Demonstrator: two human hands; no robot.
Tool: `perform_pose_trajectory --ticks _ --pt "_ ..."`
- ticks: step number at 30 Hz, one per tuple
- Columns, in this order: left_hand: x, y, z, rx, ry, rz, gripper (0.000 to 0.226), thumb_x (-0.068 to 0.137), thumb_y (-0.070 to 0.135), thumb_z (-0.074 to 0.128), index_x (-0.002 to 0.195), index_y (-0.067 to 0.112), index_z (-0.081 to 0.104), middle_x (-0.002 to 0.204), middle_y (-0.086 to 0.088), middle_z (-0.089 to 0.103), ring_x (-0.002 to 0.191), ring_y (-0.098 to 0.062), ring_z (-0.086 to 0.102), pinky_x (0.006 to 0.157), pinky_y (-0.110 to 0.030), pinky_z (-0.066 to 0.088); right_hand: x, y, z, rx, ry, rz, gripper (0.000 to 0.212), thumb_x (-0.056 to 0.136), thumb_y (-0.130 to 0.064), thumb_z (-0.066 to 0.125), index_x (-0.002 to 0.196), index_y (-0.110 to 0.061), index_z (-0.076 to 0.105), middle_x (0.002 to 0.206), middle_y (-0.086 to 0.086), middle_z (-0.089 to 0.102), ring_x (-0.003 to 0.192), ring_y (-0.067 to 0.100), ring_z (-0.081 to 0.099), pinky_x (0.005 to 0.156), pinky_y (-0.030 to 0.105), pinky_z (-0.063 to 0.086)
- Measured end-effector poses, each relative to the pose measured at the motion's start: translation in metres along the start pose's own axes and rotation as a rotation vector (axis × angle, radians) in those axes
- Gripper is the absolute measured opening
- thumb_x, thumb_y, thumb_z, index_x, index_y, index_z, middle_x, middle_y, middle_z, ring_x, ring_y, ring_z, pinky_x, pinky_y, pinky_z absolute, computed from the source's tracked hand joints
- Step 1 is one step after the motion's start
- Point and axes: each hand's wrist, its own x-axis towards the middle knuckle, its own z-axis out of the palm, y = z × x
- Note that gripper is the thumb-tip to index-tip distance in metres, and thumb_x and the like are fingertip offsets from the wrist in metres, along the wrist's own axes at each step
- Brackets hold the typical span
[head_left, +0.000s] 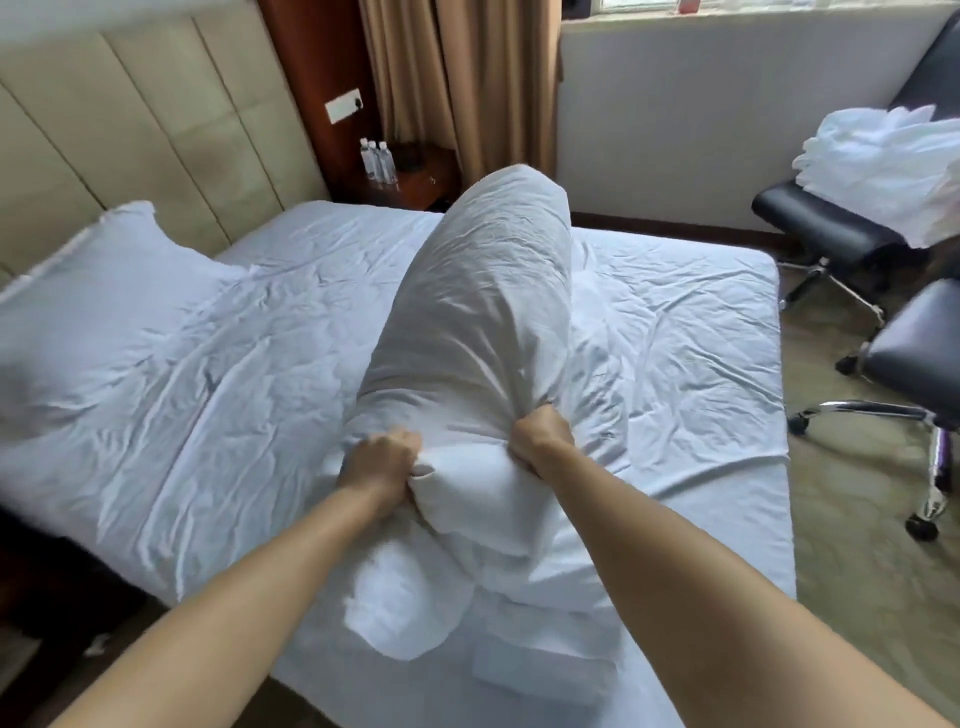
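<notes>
White and creased, the plump pillow (483, 306) stood on end near the bed's (701, 322) front edge. Both hands, left hand (382, 462) and right hand (540, 436), clenched fingers into its bunched lower end.

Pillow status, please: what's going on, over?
Both left grip and right grip clutch pillow at near end. Held up over bed. A second pillow by headboard, well clear.

The raised pillow (483, 312) rises over the middle of the bed (675, 322) and blocks the way straight ahead. Left of it the bed is bare up to a second pillow (93, 322) against the headboard (130, 119). Right of it the bed is bare to the mattress edge, beyond which two office chairs (826, 228) crowd the floor. Behind it stand water bottles (378, 163).
</notes>
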Motion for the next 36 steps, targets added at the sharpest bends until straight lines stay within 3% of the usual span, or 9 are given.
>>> perform_pose_trajectory --ticks 3,7,12,18,22,26,30,33,36 --pt "0.005 -0.002 -0.051 -0.143 0.285 -0.182 0.013 0.087 0.019 0.051 0.09 0.008 0.058 0.105 -0.015 0.064 0.096 -0.033 0.061 0.071 -0.035 0.045 -0.01 -0.042 -0.031 0.15 0.044 -0.13 0.045 0.086 -0.006 0.048 0.131 0.0 0.047 0.121 0.022 0.059 0.112 0.035 0.058 0.09 0.032 0.046" --pt "-0.005 0.038 -0.105 -0.22 0.439 -0.112 0.014 0.083 0.02 0.054 0.073 0.013 0.048 0.094 -0.016 0.064 0.089 -0.035 0.06 0.062 -0.031 0.033 -0.017 -0.052 -0.095 0.228 0.172 -0.23 0.052 0.083 -0.007 0.046 0.135 -0.003 0.045 0.126 0.018 0.058 0.116 0.034 0.055 0.098 0.034 0.044" --pt "-0.018 0.139 -0.109 -0.05 0.3 0.086 0.015 0.081 0.018 0.054 0.092 0.01 0.059 0.106 -0.012 0.062 0.101 -0.033 0.059 0.074 -0.033 0.042 0.001 0.045 -0.139 0.191 0.207 -0.054 0.04 0.086 -0.006 0.047 0.124 0.003 0.053 0.126 0.022 0.058 0.117 0.036 0.054 0.095 0.035 0.043" --pt "-0.02 0.24 -0.01 -0.07 -0.106 0.28 0.029 0.086 0.027 0.062 0.107 0.007 0.059 0.114 -0.015 0.062 0.107 -0.035 0.06 0.083 -0.037 0.046 0.022 0.174 -0.107 0.074 0.069 0.222 0.051 0.092 -0.022 0.043 0.137 -0.007 0.028 0.142 0.019 0.038 0.128 0.037 0.042 0.105 0.044 0.035" --pt "-0.013 0.25 0.033 -0.279 -0.126 0.183 0.02 0.085 0.026 0.059 0.094 0.008 0.06 0.108 -0.014 0.063 0.104 -0.033 0.059 0.08 -0.035 0.043 0.019 0.196 -0.089 -0.081 0.184 -0.06 0.069 0.094 -0.027 0.041 0.153 -0.02 0.006 0.16 0.006 0.0 0.146 0.025 0.01 0.116 0.041 0.013" --pt "-0.008 0.233 0.054 -0.358 -0.091 0.105 0.013 0.087 0.021 0.052 0.087 0.009 0.059 0.103 -0.014 0.062 0.1 -0.032 0.059 0.077 -0.033 0.041 0.011 0.203 -0.069 -0.397 0.241 -0.567 0.065 0.089 -0.033 0.031 0.152 -0.03 0.015 0.161 0.002 0.002 0.147 0.019 0.002 0.118 0.039 0.002" --pt "-0.014 0.209 0.066 -0.365 -0.103 0.095 0.008 0.083 0.01 0.051 0.089 0.008 0.056 0.102 -0.014 0.059 0.097 -0.031 0.055 0.073 -0.033 0.037 0.02 0.204 -0.051 -0.542 -0.101 -0.417 0.063 0.094 -0.037 0.031 0.152 -0.027 0.01 0.161 0.0 0.004 0.147 0.017 0.007 0.117 0.044 0.006" --pt "-0.026 0.186 0.07 -0.324 -0.049 0.125 0.021 0.075 0.009 0.055 0.096 0.009 0.055 0.103 -0.012 0.056 0.099 -0.032 0.052 0.08 -0.035 0.038 0.02 0.186 -0.044 -0.551 -0.108 -0.392 0.062 0.095 -0.036 0.03 0.152 -0.024 0.009 0.161 0.001 0.005 0.146 0.019 0.009 0.116 0.048 0.008" --pt "-0.037 0.156 0.067 -0.277 0.144 0.026 0.047 0.073 0.031 0.065 0.115 0.014 0.056 0.114 -0.009 0.055 0.107 -0.032 0.051 0.091 -0.038 0.041 0.012 0.169 -0.038 -0.586 -0.042 -0.418 0.061 0.098 -0.038 0.026 0.153 -0.02 0.007 0.161 0.003 0.003 0.146 0.023 0.007 0.116 0.048 0.008"
